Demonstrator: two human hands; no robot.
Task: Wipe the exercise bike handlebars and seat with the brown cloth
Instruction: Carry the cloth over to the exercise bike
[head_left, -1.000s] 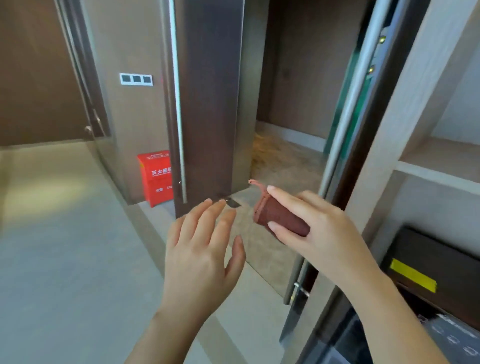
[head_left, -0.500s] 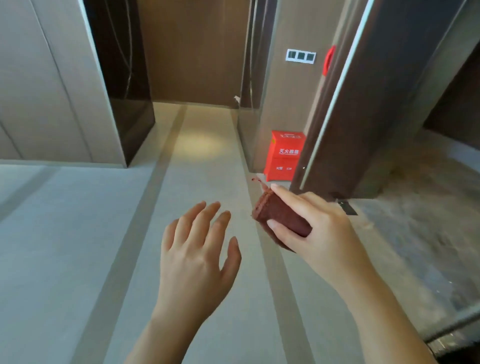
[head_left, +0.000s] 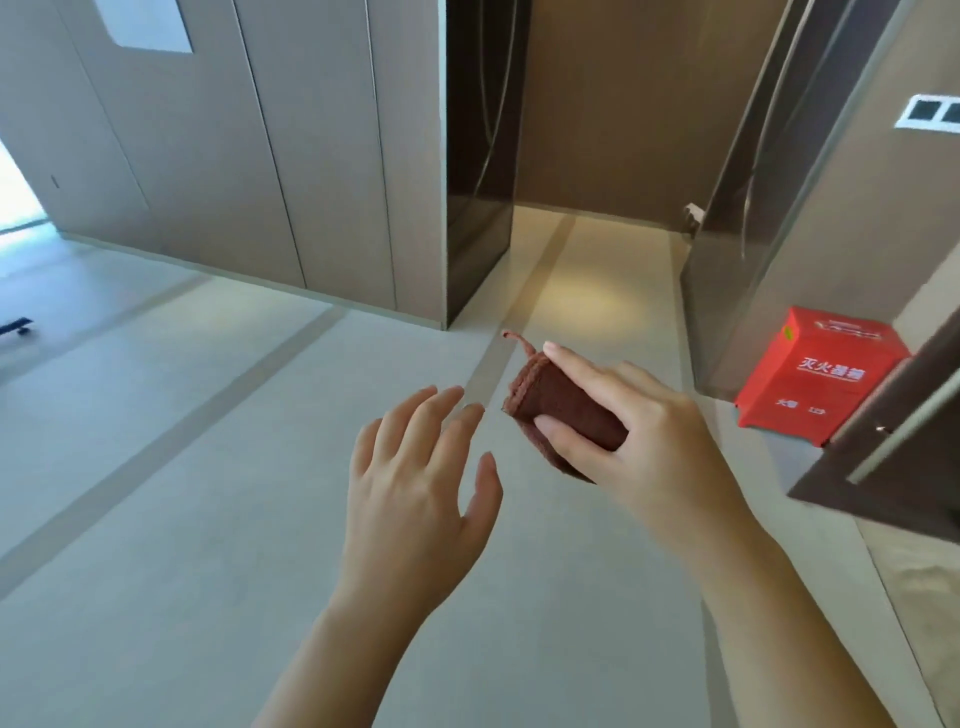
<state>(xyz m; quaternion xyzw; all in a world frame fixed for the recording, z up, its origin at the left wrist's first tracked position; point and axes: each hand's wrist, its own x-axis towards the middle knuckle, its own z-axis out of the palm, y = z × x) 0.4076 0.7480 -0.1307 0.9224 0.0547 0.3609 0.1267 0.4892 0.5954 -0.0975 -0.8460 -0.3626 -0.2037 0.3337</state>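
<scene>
Right hand (head_left: 639, 441) fingers clamped around folded brown cloth (head_left: 561, 410), held in the air above the pale floor (head_left: 208, 467); a loop is seen at the cloth's far end. Left hand (head_left: 415, 493) spread, empty, just beside. Red box (head_left: 815, 384) stood at floor's right edge by dark door (head_left: 883, 441). Panelled wall (head_left: 260, 156) noted ahead-left.

Right hand (head_left: 639, 436) grips folded brown cloth (head_left: 563, 402); left hand (head_left: 415, 499) empty.

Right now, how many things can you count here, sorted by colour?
Brown: 1, the folded cloth in the right hand.
Red: 1, the box on the floor.
White: 1, the wall switch plate.
Total: 3. The left hand is empty.
</scene>
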